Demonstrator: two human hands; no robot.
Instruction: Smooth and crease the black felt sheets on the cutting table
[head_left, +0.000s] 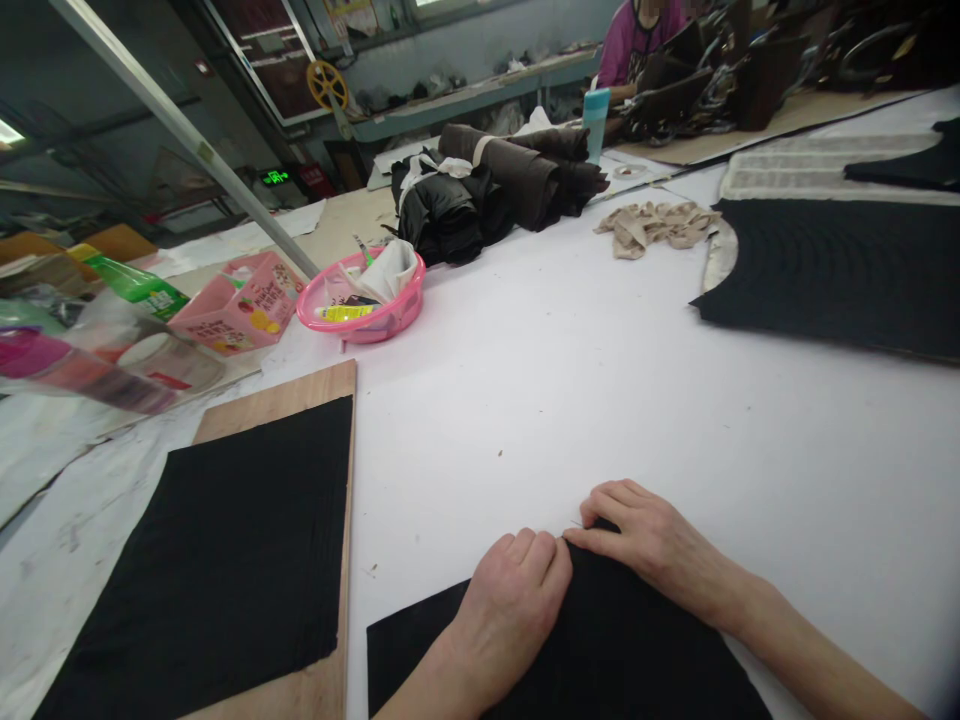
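A piece of black fabric [600, 650] lies on the white tabletop right in front of me, running out of view at the bottom. My left hand [514, 600] is closed on its far edge, fingers curled under and mostly hidden. Just to the right, my right hand [645, 535] pinches the same edge between thumb and fingers. The two hands almost touch at the fingertips. A thin thread or pin shows by the right fingertips, too small to tell which.
Black fabric [225, 560] lies on a wooden board [349, 480] at left. Behind are a pink basket [412, 315], a pink box [247, 305], dark rolled material [517, 170] and beige cloth strips [652, 228]. Stacked black panels [840, 270] lie at right. A person [637, 50] sits at the far side.
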